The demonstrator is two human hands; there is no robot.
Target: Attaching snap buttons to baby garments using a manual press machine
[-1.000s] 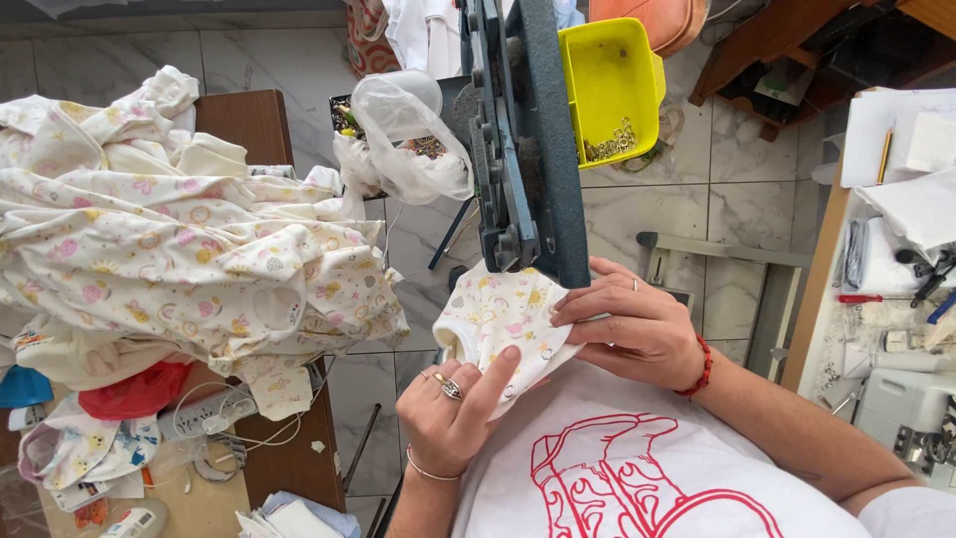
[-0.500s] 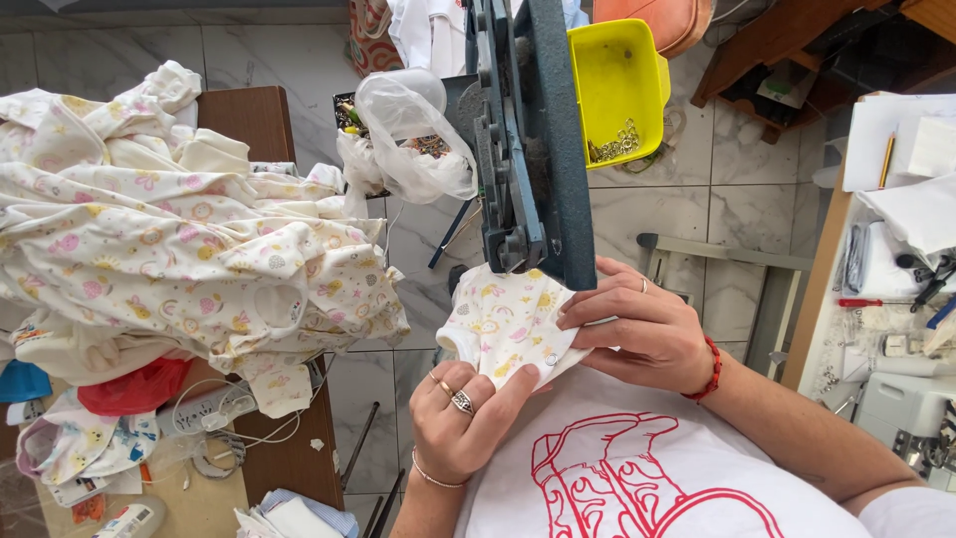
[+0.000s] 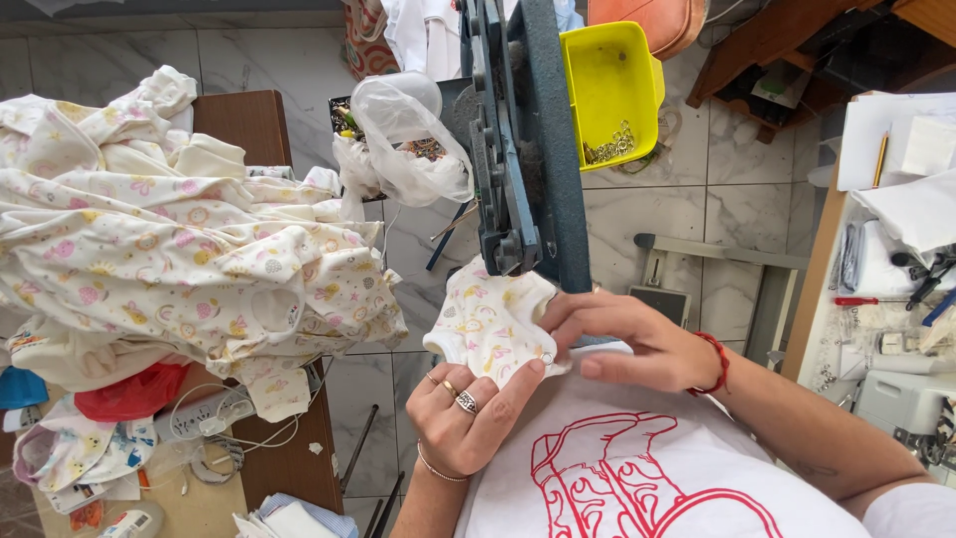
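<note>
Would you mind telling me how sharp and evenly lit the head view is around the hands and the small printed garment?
Head view: soft, even daylight, no glare; the left hand, right hand and small printed garment are sharp, with only faint shadow beneath them; the blue press looms large and its lines lean with wide-angle distortion; the yellow bin is bright but not blown out.

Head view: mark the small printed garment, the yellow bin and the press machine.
small printed garment (image 3: 488, 321), head view, on the bare printed cloth above both hands.
yellow bin (image 3: 607, 85), head view, on its inner back wall.
press machine (image 3: 543, 149), head view, on the blue-grey upright arm.
</note>
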